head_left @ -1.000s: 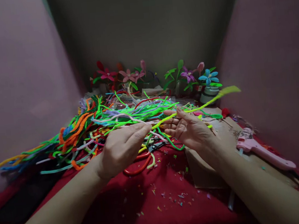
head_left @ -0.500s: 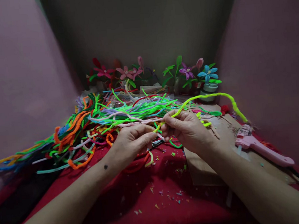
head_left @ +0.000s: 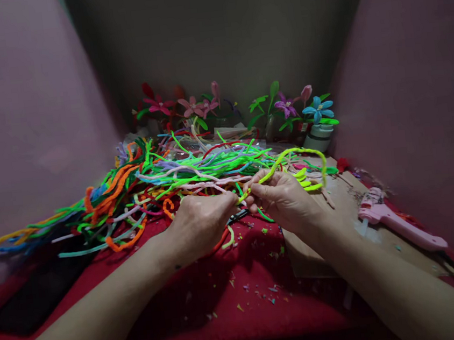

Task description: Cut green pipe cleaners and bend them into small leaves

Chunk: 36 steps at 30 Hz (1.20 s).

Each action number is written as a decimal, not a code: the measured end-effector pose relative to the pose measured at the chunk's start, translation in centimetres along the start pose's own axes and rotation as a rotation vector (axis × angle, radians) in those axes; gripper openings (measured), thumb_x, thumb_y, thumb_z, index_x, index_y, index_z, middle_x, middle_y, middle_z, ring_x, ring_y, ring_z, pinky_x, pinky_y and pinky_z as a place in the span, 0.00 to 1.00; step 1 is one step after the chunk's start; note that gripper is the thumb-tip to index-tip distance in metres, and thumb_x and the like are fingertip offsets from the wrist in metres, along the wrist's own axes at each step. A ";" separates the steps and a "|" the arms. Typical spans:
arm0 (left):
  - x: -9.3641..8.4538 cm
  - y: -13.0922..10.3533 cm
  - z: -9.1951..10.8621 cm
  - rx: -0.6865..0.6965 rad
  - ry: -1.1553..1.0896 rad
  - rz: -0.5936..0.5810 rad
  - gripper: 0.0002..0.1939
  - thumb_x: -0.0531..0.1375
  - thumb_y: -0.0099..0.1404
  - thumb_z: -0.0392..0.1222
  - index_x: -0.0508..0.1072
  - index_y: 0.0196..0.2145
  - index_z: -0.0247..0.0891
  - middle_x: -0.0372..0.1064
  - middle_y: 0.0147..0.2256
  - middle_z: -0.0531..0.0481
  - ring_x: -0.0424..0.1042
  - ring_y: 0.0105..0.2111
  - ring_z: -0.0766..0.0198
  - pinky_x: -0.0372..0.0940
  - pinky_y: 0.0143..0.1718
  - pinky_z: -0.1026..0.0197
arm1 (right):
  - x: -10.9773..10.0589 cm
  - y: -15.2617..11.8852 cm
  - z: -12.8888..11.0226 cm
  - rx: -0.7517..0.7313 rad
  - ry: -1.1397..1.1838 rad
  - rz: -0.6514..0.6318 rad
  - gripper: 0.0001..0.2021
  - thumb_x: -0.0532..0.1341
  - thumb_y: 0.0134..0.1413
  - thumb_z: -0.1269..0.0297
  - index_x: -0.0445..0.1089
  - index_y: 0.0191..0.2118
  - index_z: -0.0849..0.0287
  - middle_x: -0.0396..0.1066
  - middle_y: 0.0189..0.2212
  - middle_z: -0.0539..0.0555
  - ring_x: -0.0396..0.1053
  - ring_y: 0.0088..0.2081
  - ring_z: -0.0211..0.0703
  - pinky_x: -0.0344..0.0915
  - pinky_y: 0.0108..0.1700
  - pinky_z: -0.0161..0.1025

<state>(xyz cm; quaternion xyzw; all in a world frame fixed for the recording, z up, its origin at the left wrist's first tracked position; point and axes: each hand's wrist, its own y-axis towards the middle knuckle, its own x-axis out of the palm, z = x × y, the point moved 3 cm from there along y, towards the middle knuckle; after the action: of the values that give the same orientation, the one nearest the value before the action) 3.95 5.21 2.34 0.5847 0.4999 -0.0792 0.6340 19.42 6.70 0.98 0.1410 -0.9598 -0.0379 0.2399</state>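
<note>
A yellow pipe cleaner [head_left: 296, 151] runs between my two hands, its long free part arching up over my right hand and curving down on the far right. My left hand [head_left: 205, 218] is closed, pinching the short end of it. With thumb and fingertips my right hand [head_left: 278, 194] grips it just beside, a small gap between the hands. Right behind them lies a heap of loose pipe cleaners [head_left: 206, 167], mostly green, lilac and pink. Dark-handled scissors [head_left: 238, 215] show partly below my fingertips.
A pink hot glue gun [head_left: 401, 224] lies on a board at the right. Pipe-cleaner flowers [head_left: 318, 109] stand in jars along the back. Orange and blue pipe cleaners [head_left: 111, 190] spread left, near a black phone-like slab [head_left: 33, 296]. Colourful scraps dot the red cloth [head_left: 210, 323].
My left hand has rolled over, its back now turned up. The yellow pipe cleaner's free end has swung in from the right and hangs in a tighter arc.
</note>
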 end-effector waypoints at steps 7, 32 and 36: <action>0.6 -0.5 -0.8 -0.070 -0.026 -0.022 0.09 0.50 0.66 0.36 0.69 0.30 0.36 0.68 0.19 0.55 0.66 0.18 0.71 0.55 0.22 0.68 | -0.1 0.0 0.1 -0.018 -0.047 0.013 0.08 0.69 0.38 0.69 0.68 0.25 0.62 0.70 0.17 0.47 0.68 0.20 0.33 0.65 0.24 0.31; 0.2 -1.3 -2.9 -0.303 -0.136 -0.801 0.04 0.52 0.58 0.38 0.62 0.26 0.40 0.63 0.25 0.52 0.59 0.22 0.66 0.49 0.22 0.64 | -1.6 0.3 -0.9 -0.165 -0.154 0.200 0.04 0.64 0.38 0.74 0.68 0.24 0.61 0.65 0.16 0.46 0.63 0.20 0.33 0.57 0.24 0.33; -0.9 -1.5 -3.5 -0.295 -0.158 -0.820 0.05 0.54 0.57 0.41 0.62 0.25 0.41 0.62 0.23 0.54 0.56 0.19 0.67 0.46 0.20 0.64 | -1.4 0.2 -1.3 -0.190 -0.138 0.221 0.04 0.63 0.37 0.74 0.67 0.23 0.61 0.65 0.17 0.46 0.62 0.20 0.32 0.57 0.24 0.32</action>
<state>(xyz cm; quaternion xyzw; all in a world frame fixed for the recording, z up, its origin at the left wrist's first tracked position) 0.56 7.20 2.64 0.2337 0.6463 -0.2964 0.6632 21.19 7.32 1.49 0.0085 -0.9756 -0.1117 0.1886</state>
